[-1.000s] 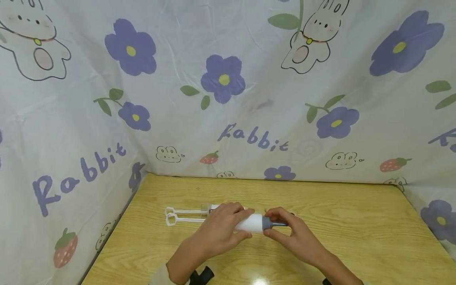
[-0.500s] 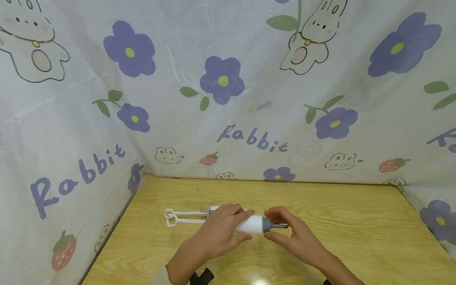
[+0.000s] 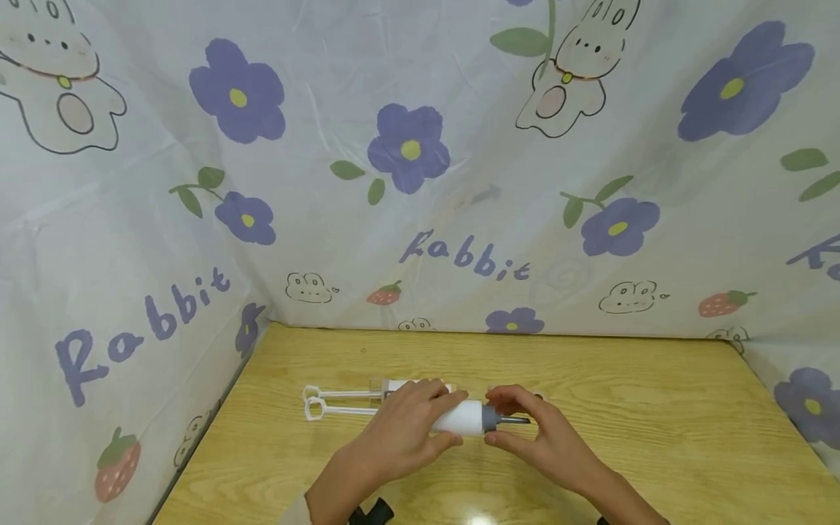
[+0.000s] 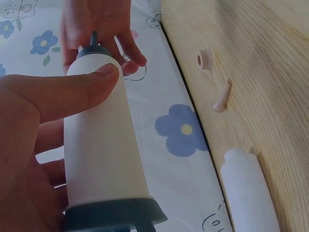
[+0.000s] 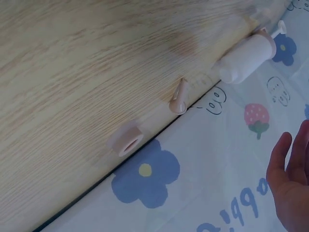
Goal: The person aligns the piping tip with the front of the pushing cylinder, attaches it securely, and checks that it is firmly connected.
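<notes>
My left hand grips the white barrel of a piping syringe, its thumb laid along the top in the left wrist view. A dark grey collar with a slim metal-looking nozzle forms the right end. Around that collar, the thumb and fingers of my right hand pinch it from both sides. At the other end is a grey-green flange. The white ring-handled plunger sticks out to the left. The right wrist view catches only part of my right hand.
Behind the held syringe lies a second white syringe on the wooden table. A pinkish cone nozzle and a pinkish ring lie beyond my hands. A rabbit-print cloth stands at the back and sides.
The nozzle end of the syringe has dipped slightly toward me. Both hands keep the same hold, and little else has moved.
</notes>
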A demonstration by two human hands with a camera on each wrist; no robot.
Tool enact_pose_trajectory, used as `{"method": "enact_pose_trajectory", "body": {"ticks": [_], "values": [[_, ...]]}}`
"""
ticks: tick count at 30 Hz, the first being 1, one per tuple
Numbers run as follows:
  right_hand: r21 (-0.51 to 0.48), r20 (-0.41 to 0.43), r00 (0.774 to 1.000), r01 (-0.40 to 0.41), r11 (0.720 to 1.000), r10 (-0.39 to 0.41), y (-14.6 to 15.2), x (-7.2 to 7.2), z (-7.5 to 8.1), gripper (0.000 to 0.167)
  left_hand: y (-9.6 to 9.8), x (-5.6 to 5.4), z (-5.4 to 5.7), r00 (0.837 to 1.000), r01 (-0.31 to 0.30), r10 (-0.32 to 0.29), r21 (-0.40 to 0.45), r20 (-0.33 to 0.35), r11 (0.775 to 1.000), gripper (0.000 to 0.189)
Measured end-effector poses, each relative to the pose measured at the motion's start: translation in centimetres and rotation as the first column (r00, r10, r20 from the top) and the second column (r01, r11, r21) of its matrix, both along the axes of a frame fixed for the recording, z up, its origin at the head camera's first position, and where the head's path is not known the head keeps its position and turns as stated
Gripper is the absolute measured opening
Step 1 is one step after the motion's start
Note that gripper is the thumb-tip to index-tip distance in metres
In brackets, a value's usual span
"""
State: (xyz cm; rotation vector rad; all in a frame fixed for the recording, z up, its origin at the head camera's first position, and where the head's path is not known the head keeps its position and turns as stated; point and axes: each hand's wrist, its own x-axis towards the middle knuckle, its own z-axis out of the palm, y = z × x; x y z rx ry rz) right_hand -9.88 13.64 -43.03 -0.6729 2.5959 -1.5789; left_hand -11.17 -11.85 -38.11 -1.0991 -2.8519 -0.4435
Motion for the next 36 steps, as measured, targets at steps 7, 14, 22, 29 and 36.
{"method": "enact_pose_trajectory", "body": {"ticks": [7, 14, 22, 29, 36], "values": [[0.0, -0.01, 1.0, -0.015, 1.0, 0.015, -0.07, -0.02, 0.01, 0.023, 0.12, 0.1, 0.19, 1.0, -0.003, 0.003, -0.002, 0.005, 1.0, 0.053], [0.015, -0.003, 1.0, -0.017, 1.0, 0.017, -0.11, -0.02, -0.13, 0.037, 0.16, 0.26, 0.17, 1.0, 0.01, -0.01, 0.01, -0.002, 1.0, 0.053], [0.023, -0.038, 0.999, -0.003, 1.0, 0.003, -0.17, 0.01, -0.27, 0.028, 0.47, 0.38, -0.12, 0.999, 0.013, -0.014, -0.014, -0.036, 1.0, 0.051], [-0.018, 0.036, 0.995, -0.088, 0.996, 0.088, -0.03, 0.02, -0.03, 0.029, 0.66, 0.74, -0.4, 0.995, 0.013, -0.017, -0.044, -0.098, 0.999, 0.05], [0.045, 0.027, 1.0, 0.0, 0.999, -0.001, 0.26, -0.16, -0.14, 0.034, 0.57, 0.87, -0.69, 0.996, 0.0, -0.009, -0.089, -0.093, 0.996, 0.049]]}}
